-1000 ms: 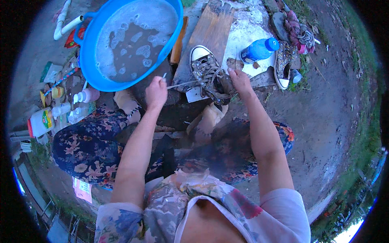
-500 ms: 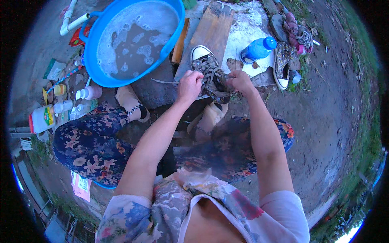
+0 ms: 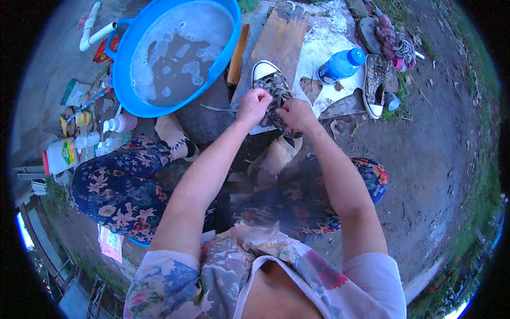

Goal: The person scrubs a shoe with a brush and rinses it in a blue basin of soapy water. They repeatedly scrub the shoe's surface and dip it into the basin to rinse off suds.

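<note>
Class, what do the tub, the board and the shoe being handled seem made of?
Tub: probably plastic, smooth; its even blue colour and moulded shape suggest it. Board: wood, apparently unvarnished, given its streaky grain and worn look. Shoe: likely fabric, from its matte, patterned upper; white toe cap perhaps rubber, being smooth.

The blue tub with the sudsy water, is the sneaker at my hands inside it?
No, that sneaker is outside the blue tub, its toe end on the wooden board to the right.

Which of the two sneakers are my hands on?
The sneaker with its toe on the wooden board, your left hand and right hand both at it. The other sneaker lies untouched right of the blue bottle.
</note>
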The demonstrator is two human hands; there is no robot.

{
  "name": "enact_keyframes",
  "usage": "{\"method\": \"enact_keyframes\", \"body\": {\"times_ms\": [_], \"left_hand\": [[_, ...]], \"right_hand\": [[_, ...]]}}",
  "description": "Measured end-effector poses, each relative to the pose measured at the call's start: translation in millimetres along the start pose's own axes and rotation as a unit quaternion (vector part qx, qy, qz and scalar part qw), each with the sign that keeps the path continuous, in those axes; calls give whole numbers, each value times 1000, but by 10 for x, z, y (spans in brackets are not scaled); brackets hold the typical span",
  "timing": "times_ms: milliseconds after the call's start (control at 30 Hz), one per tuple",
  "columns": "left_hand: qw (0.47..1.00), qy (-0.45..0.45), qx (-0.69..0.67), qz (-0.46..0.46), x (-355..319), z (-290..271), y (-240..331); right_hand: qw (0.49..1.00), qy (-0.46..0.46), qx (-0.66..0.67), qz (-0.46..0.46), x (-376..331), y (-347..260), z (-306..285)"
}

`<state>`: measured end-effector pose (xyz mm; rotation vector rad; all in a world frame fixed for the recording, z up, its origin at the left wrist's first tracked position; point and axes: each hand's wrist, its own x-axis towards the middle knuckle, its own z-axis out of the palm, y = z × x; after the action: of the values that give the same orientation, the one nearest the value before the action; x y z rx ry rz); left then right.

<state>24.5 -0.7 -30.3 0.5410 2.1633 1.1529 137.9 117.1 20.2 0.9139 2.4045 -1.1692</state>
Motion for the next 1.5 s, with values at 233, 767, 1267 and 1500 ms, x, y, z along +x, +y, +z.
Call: {"method": "enact_keyframes", "body": {"times_ms": [233,767,1267,1500], "left_hand": [[976,-96,5,-195,-403,299,29],[978,43,202,32,-163,-557,313],[968,153,93,173,-298,-345,162],[973,169,148,55,-153,-108,118]], "right_hand": [[988,153,28,23,176,145,326],[929,70,337,134,152,161,-598],[988,134,28,-76,254,-510,270],[993,109,-4,-48,228,-523,319]]}}
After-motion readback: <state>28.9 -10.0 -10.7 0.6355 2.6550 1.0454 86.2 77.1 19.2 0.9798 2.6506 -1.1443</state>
